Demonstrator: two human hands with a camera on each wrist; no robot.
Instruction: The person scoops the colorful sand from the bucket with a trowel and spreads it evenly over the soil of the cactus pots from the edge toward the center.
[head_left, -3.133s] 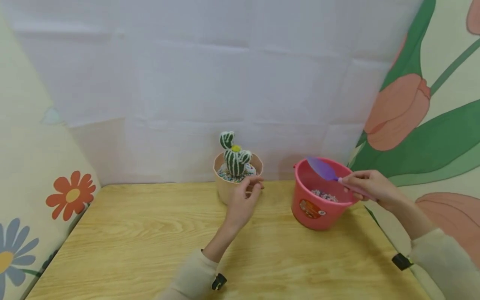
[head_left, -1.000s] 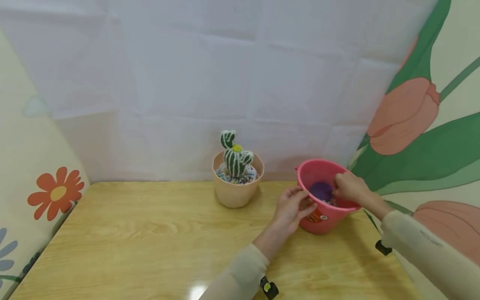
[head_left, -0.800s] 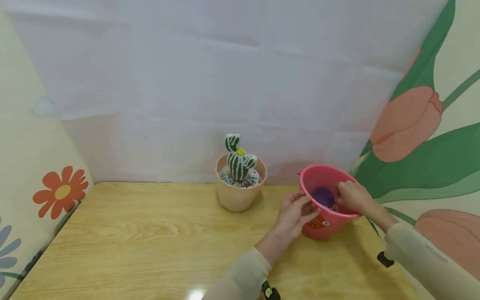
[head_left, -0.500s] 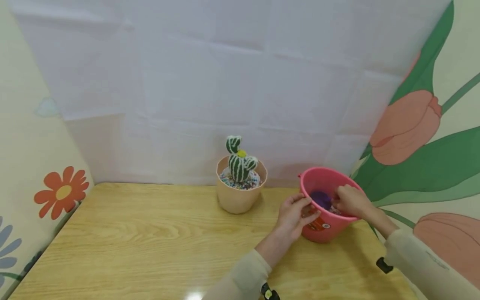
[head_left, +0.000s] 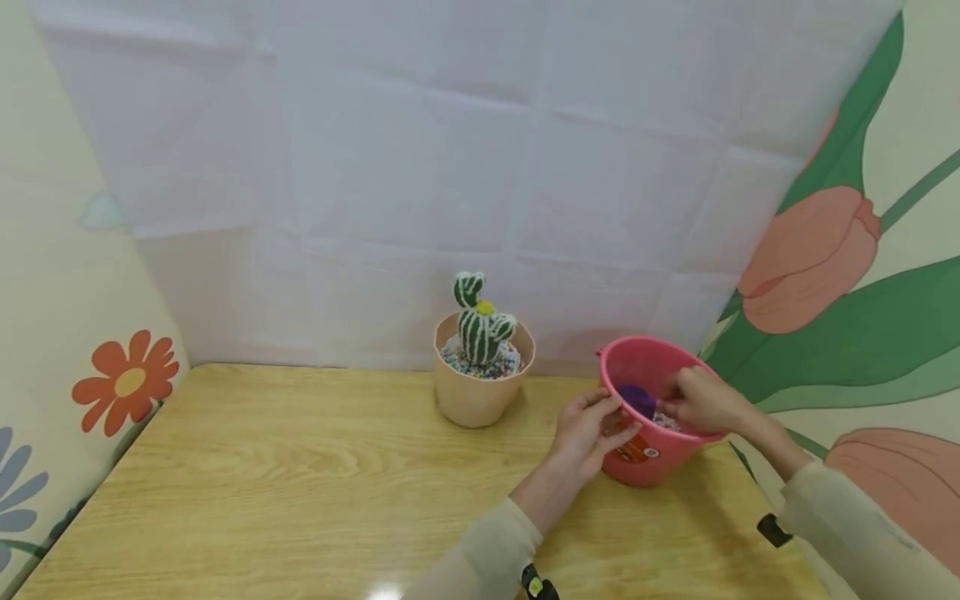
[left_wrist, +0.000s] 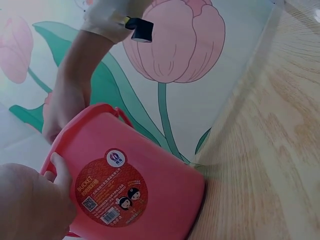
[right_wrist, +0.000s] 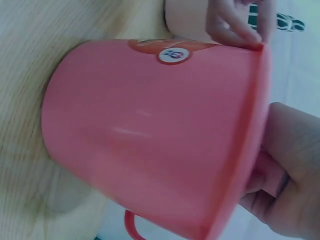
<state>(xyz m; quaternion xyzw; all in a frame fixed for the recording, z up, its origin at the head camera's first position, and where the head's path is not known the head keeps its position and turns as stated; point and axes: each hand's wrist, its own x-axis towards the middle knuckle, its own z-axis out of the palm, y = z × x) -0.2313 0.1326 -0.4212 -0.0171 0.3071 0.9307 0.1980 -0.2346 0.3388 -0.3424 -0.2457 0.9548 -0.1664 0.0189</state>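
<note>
A pink plastic bucket stands on the table at the right. My left hand pinches its near-left rim, thumb outside, as the right wrist view also shows. Inside the bucket my right hand grips a toy shovel; its purple blade lies by the inner left wall, over small pale bits. The pink handle shows between the fingers in the right wrist view. The bucket hides part of the shovel and the fingertips. To the left, a knitted cactus sits in a beige pot among multicoloured beads.
The wood-grain table reaches forward to a white cloth hanging behind the pot. Flower-printed walls flank it; the right one is close to the bucket. A red label marks the bucket's side.
My left hand has gone from beside the pot to the bucket's rim. The right hand has lowered the shovel into the bucket, and the blade has lately shifted slightly left.
</note>
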